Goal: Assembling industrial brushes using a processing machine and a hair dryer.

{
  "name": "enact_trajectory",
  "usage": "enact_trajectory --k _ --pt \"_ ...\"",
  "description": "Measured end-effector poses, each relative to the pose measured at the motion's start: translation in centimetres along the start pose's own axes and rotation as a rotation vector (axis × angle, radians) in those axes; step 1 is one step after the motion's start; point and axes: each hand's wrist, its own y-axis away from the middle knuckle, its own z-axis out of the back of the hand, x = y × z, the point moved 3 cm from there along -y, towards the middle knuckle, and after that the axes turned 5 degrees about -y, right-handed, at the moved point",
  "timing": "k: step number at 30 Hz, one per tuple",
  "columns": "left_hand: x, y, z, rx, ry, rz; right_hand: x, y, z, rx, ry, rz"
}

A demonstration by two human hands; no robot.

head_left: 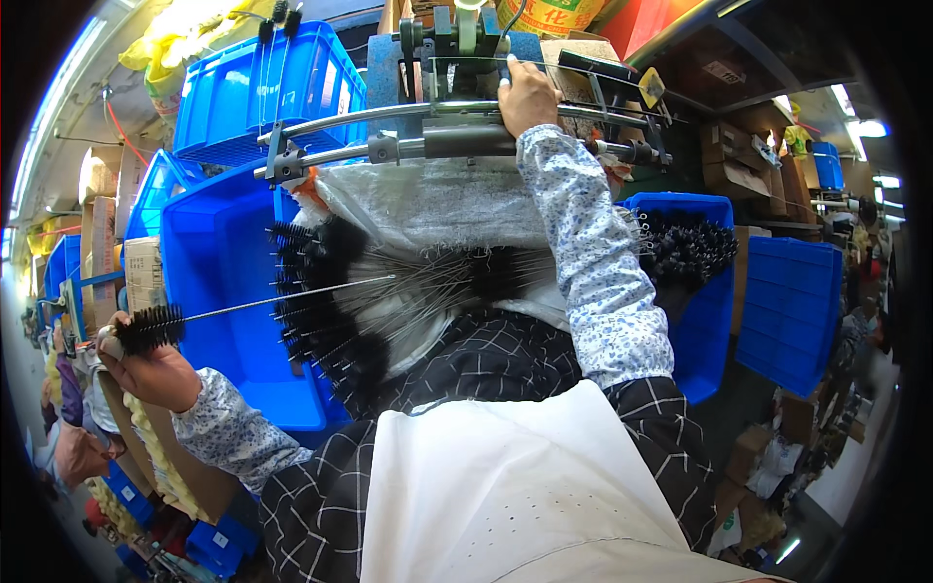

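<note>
Out to the left, my left hand [160, 376] is closed round the bristle end of a black bottle-type brush [151, 329]. The brush's long thin wire stem points right, over the lap. Ahead, my right hand [528, 94] reaches to the machine [466, 70], its fingers closed at a thin wire running across it; what they pinch is too small to make out. Many similar brushes [326, 301] lie in a pile on the plastic sheet [437, 199] across my lap, black heads to the left and bare wire stems fanning right.
Metal rods [369, 148] span the machine's front. At left stand a blue bin [228, 291] and an upturned blue crate [262, 87]. On the right, a blue bin [695, 360] holds black brushes [690, 248], beside another blue crate [789, 311]. Cardboard boxes [146, 272] stand farther left.
</note>
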Motion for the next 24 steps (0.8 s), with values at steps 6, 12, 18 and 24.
enact_trajectory --k 6,12,18,24 --pt "1.1 1.7 -4.0 0.115 0.117 0.082 3.3 0.1 -2.2 -0.051 -0.012 0.052" --pt "1.3 2.1 -5.4 0.015 0.086 0.084 1.2 0.0 -0.1 -0.015 0.020 0.066" --pt "1.5 2.1 -3.5 -0.020 0.067 0.086 -5.1 -1.0 1.1 -0.025 0.059 0.083" --pt "3.8 3.9 -7.9 0.200 0.143 0.201 -10.9 -4.6 3.4 0.013 0.209 -0.037"
